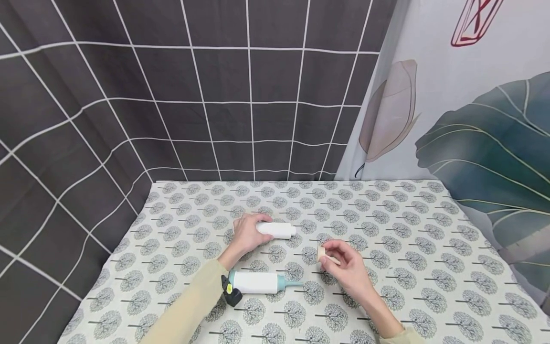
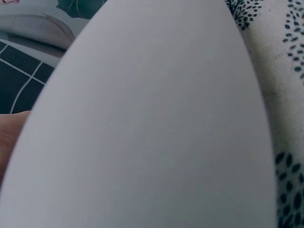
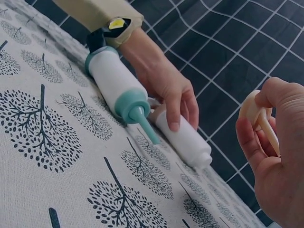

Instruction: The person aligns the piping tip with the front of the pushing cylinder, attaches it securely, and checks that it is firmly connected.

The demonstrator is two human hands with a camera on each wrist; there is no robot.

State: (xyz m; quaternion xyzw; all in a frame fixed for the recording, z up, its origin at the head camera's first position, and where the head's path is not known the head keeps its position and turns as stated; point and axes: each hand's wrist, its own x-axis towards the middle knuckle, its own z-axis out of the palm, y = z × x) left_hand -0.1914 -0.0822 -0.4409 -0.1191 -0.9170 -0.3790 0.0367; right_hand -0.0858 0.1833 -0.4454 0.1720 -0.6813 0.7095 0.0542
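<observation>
A person's two hands work over a table covered in a cloth [image 1: 386, 224] printed with small grey trees. Both arms wear beige sleeves.

The left hand [image 1: 247, 234] rests on the cloth near the middle of the table, its fingers curled over one end of a white bottle [image 1: 277, 230] that lies on its side. The bottle's narrow neck points to the person's right. In the right wrist view the fingers drape over the bottle's body and the thumb is hidden behind it. The left wrist view is almost filled by the bottle's smooth white surface, too close to show more.

The right hand [image 1: 345, 265] is raised just above the cloth, a little nearer the person and to the right of the bottle, apart from it. It pinches a small cream-coloured cap [image 1: 323, 253] between the thumb and the curled fingers. The right wrist view shows the cap as a rounded top with a thin stem running down along the fingers.

Between the two forearms, nearer the person, a white tube with a teal nozzle [image 1: 259, 283] lies on its side on the cloth, its tip pointing right. A black and yellow clip [image 1: 230, 290] sits at its other end, beside the left sleeve.

Behind the table hangs a dark curtain [image 1: 193, 95] with a white grid, and to the right a pale curtain [image 1: 472, 119] printed with large leaves.
</observation>
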